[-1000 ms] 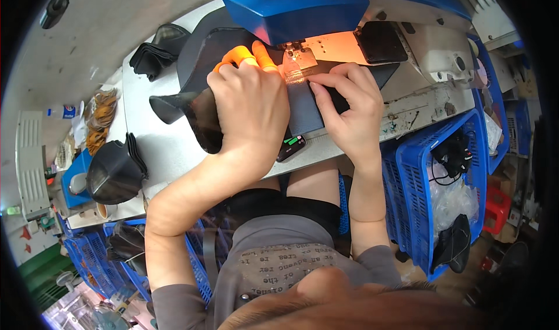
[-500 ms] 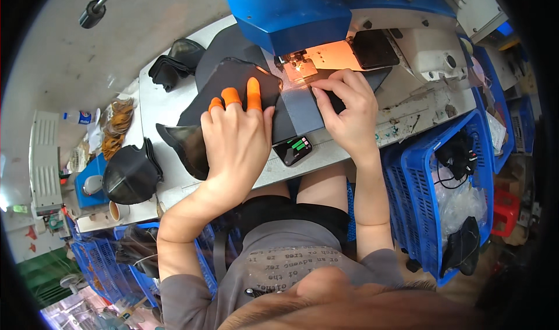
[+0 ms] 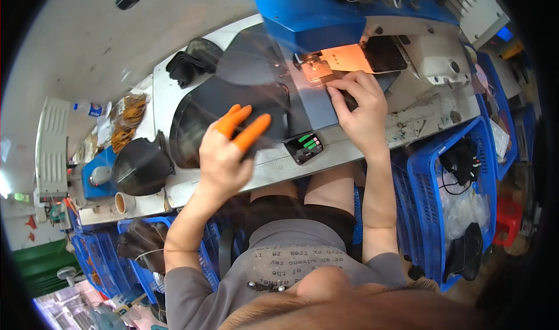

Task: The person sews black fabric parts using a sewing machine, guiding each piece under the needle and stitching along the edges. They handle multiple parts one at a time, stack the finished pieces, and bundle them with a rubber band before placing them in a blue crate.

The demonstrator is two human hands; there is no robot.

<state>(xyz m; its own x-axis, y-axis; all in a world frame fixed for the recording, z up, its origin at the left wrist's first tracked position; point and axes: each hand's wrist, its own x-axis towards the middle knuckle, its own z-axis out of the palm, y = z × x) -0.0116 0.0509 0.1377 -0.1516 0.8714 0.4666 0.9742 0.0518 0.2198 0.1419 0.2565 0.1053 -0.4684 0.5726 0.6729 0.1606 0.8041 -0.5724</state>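
My left hand (image 3: 224,158) wears orange finger covers, and its covered fingers are stretched out and apart. It is over a black, leather-like panel (image 3: 233,106) with a shiny curved left edge; motion blur hides whether the fingertips touch it. My right hand (image 3: 360,106) is beside the lit needle area (image 3: 316,71) of a blue-headed sewing machine (image 3: 308,18). Its thumb and forefinger are pinched together at a dark piece's edge, and what lies between them is too small to make out. A larger dark flat piece (image 3: 250,56) lies behind the panel.
A small lit device (image 3: 304,148) lies at the table's front edge, and a black phone (image 3: 385,54) is on the machine bed. Folded black pieces (image 3: 195,59), another black piece (image 3: 141,166) and a paper cup (image 3: 124,202) are at left. Blue crates (image 3: 416,213) stand at right.
My left hand has drawn left and toward me, its fingers now spread. The black panel has moved left, away from the needle. My right hand stays beside the needle. The whole view has shifted slightly.
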